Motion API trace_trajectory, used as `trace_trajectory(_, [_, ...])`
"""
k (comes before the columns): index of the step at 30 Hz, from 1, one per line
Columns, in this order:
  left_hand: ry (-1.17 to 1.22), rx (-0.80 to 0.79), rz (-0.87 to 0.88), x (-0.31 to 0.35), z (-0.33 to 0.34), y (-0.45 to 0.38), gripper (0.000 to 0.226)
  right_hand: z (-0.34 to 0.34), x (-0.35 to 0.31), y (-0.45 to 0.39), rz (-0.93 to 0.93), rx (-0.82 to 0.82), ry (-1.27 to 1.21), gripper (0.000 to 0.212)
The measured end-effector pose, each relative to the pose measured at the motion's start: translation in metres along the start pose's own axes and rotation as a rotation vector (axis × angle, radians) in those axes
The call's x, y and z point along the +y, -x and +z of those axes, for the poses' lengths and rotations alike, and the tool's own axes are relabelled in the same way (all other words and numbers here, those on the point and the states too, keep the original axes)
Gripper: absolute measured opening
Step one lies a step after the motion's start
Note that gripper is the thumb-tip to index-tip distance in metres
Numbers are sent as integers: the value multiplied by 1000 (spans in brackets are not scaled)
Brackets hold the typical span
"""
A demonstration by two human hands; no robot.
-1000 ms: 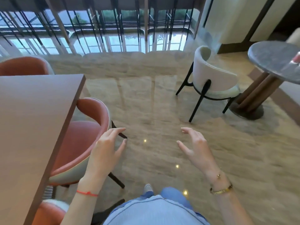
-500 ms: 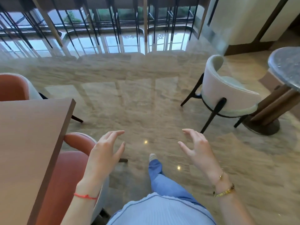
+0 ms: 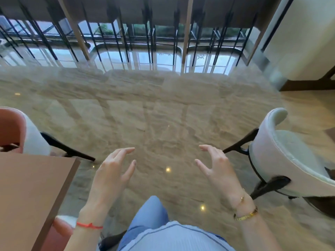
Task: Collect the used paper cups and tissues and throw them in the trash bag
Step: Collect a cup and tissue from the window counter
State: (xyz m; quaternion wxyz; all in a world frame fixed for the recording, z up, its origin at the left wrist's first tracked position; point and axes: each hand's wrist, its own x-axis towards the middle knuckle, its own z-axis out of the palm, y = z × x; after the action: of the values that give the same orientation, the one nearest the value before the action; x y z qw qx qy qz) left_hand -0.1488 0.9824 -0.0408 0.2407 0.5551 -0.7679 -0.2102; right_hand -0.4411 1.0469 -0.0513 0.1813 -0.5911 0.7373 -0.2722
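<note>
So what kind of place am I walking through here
Probably a cafe, lounge or hotel lobby seating area: a polished stone floor, a brown table with an orange chair, a white chair, and tall windows behind.

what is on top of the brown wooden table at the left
The visible part of the brown wooden table shows only bare top; the rest runs out of frame, unseen.

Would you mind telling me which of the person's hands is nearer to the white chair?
Right. The right hand hangs open in the air just beside the white chair, near its black leg. The left hand is farther off, next to the brown table.
</note>
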Motion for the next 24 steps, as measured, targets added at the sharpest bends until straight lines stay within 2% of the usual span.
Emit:
trace_trajectory(8, [6, 3, 19, -29, 29, -162, 34, 31, 17, -153, 21, -8, -21, 42])
trace_trajectory(15, [-2, 49, 67, -48, 24, -352, 34, 36, 11, -340, 28, 38, -30, 41])
trace_trajectory(24, [-14, -28, 140, -55, 32, -549, 34, 39, 20, -507, 124, 104, -51, 41])
